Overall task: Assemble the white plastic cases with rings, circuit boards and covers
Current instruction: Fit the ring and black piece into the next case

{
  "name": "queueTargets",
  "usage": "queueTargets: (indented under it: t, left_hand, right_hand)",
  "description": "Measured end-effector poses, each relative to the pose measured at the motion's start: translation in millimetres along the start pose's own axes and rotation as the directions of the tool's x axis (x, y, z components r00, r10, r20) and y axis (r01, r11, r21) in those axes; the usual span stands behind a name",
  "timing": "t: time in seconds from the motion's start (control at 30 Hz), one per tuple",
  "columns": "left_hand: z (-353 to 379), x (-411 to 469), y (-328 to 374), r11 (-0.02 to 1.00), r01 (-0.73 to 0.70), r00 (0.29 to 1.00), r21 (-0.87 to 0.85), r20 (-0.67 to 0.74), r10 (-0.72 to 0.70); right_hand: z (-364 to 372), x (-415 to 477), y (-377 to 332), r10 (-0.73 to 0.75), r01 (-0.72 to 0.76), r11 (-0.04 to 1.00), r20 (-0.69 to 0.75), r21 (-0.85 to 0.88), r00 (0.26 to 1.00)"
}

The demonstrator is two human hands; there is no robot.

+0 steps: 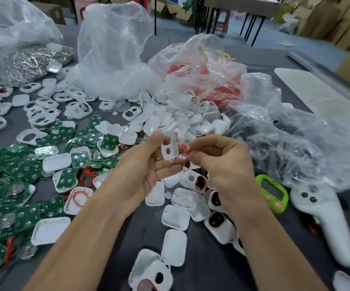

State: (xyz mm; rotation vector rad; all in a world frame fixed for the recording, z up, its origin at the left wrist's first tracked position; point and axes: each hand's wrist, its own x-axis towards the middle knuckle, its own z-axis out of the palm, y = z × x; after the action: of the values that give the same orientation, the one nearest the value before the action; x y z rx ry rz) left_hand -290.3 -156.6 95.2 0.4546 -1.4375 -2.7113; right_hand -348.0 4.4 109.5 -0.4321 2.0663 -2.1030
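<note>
At the centre of the frame, the left hand pinches a white case upright between thumb and fingers, while the right hand, just beside it, pinches a small red ring at its fingertips. The ring looks thin and springy; pressed in crooked, it could pop free and vanish among the loose cases below.
</note>
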Motion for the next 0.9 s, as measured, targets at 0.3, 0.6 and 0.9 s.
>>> queueTargets:
  t: [0.3, 0.6, 0.9]
  left_hand:
    - [4.9, -1.2, -5.8, 0.994, 0.028, 0.993, 0.105, 0.112, -0.04]
    - [8.3, -2.3, -8.5, 0.998, 0.024, 0.995, 0.063, 0.098, -0.03]
    - [2.9, -3.3, -3.2, 0.971, 0.166, 0.977, -0.171, 0.16, -0.139]
  right_hand:
    - [-2.2, -3.2, 7.2, -0.026, 0.022, 0.986, -0.025, -0.165, 0.999]
    - [-10.8, 5.7, 10.8, 0.026, -0.036, 0.99, -0.079, -0.136, 0.997]
    - [-7.3, -2.8, 7.9, -0.209, 0.217, 0.909, 0.061, -0.357, 0.976]
